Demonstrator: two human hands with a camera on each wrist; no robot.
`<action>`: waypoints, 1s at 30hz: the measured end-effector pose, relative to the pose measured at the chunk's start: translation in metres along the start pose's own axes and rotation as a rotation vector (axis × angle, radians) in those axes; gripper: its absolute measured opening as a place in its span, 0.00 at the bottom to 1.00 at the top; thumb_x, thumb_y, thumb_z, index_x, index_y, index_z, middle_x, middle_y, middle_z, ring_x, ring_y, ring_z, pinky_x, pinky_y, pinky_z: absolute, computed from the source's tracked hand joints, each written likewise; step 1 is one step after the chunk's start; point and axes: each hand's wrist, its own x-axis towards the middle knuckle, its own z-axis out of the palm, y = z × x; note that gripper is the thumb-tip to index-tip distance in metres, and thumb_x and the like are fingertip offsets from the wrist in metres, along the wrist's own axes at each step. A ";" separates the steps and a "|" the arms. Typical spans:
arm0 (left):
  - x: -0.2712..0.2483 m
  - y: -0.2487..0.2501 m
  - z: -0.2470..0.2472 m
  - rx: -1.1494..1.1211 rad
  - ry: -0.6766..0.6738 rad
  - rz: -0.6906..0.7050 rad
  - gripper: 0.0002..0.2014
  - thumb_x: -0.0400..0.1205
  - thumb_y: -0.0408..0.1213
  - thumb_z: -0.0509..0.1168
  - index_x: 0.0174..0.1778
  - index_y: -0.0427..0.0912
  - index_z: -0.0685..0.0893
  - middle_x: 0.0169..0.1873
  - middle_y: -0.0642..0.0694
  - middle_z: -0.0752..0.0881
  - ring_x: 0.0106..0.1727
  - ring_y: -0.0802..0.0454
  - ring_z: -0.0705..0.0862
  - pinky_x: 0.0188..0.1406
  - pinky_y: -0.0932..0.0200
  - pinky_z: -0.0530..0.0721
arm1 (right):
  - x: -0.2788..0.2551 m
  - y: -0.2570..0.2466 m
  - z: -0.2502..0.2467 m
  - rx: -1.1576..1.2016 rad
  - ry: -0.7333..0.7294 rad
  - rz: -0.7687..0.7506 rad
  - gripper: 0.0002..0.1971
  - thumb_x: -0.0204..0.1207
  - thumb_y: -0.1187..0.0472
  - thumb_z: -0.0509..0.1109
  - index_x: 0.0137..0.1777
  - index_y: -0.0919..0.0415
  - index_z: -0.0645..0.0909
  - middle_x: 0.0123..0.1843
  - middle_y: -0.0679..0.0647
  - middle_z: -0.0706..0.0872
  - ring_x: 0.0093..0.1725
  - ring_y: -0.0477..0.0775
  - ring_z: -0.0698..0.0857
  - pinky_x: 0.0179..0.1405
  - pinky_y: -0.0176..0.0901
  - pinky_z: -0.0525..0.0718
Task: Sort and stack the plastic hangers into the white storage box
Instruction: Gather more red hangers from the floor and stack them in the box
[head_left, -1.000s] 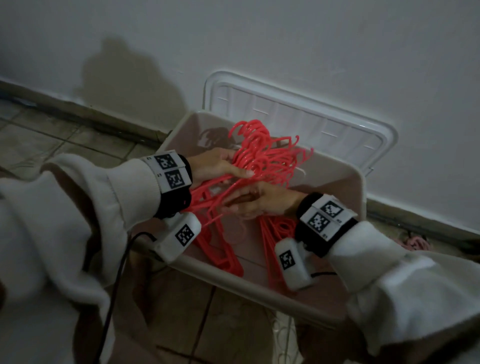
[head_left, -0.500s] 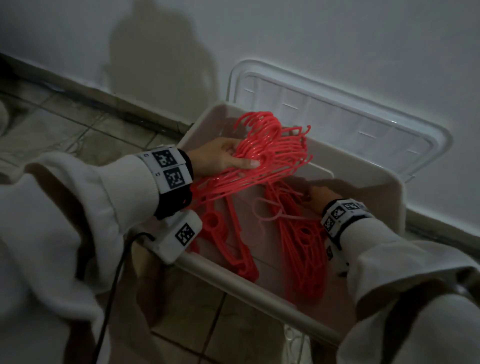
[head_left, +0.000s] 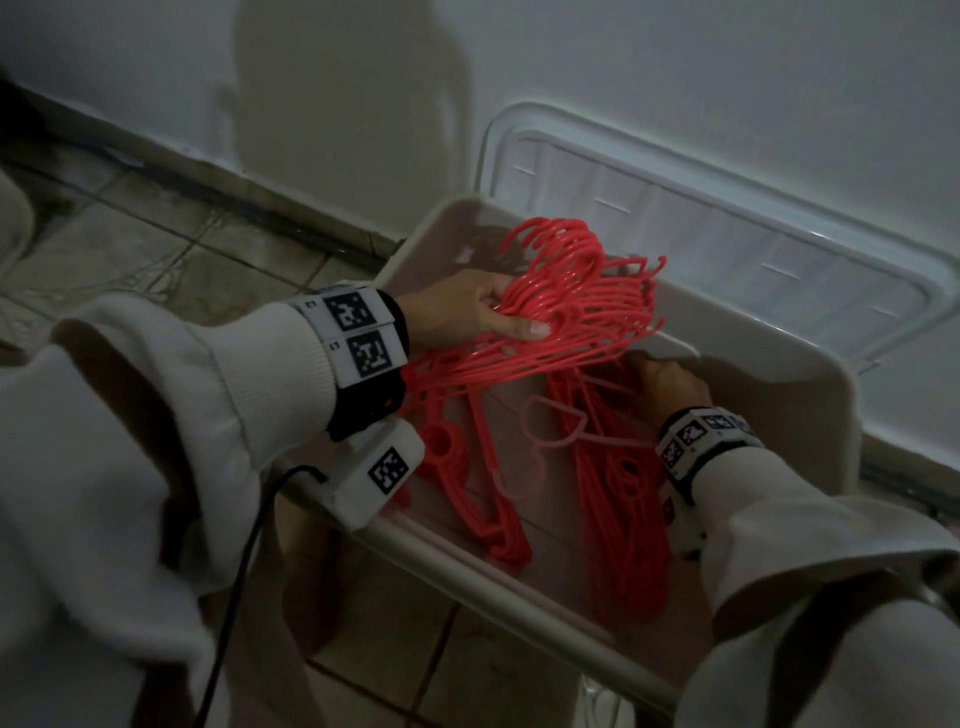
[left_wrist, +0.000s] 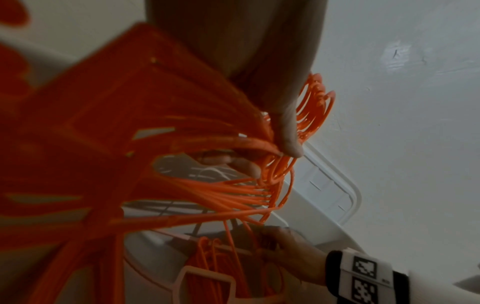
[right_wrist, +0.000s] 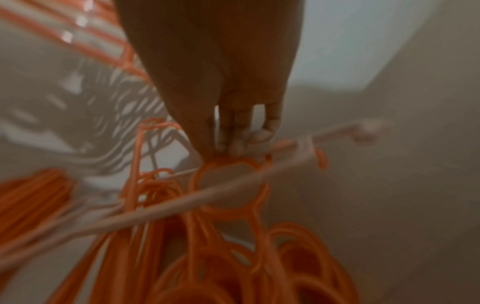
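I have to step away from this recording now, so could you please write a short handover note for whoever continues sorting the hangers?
Left hand: grips a fanned bundle of red hangers by the necks, held above the white storage box.
Right hand: down inside the box at the far right, fingers on the hook end of the red hangers lying there; the grip is blurred.
Done: two red piles lie in the box, and one pale pink hanger lies across them.
Left: lay the held bundle down, align the piles, separate the pink one.
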 end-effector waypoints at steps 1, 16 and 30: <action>0.000 0.001 0.000 0.018 -0.002 0.003 0.11 0.76 0.35 0.70 0.53 0.36 0.85 0.43 0.46 0.87 0.39 0.59 0.85 0.45 0.67 0.82 | 0.002 0.003 -0.001 0.042 0.008 -0.003 0.24 0.75 0.48 0.67 0.71 0.50 0.71 0.65 0.61 0.82 0.62 0.64 0.82 0.60 0.52 0.78; -0.004 0.022 0.011 -0.003 0.051 0.013 0.16 0.77 0.35 0.69 0.59 0.31 0.84 0.45 0.40 0.89 0.38 0.59 0.86 0.41 0.71 0.84 | -0.005 0.034 -0.011 0.145 0.072 0.021 0.26 0.79 0.57 0.64 0.77 0.50 0.65 0.67 0.64 0.80 0.65 0.64 0.80 0.63 0.52 0.77; -0.003 0.024 0.014 0.002 0.048 -0.009 0.17 0.78 0.34 0.69 0.61 0.30 0.82 0.55 0.33 0.87 0.47 0.49 0.86 0.50 0.65 0.85 | -0.003 0.042 -0.020 0.387 -0.023 -0.063 0.22 0.67 0.61 0.78 0.60 0.67 0.81 0.53 0.65 0.87 0.50 0.58 0.84 0.55 0.48 0.79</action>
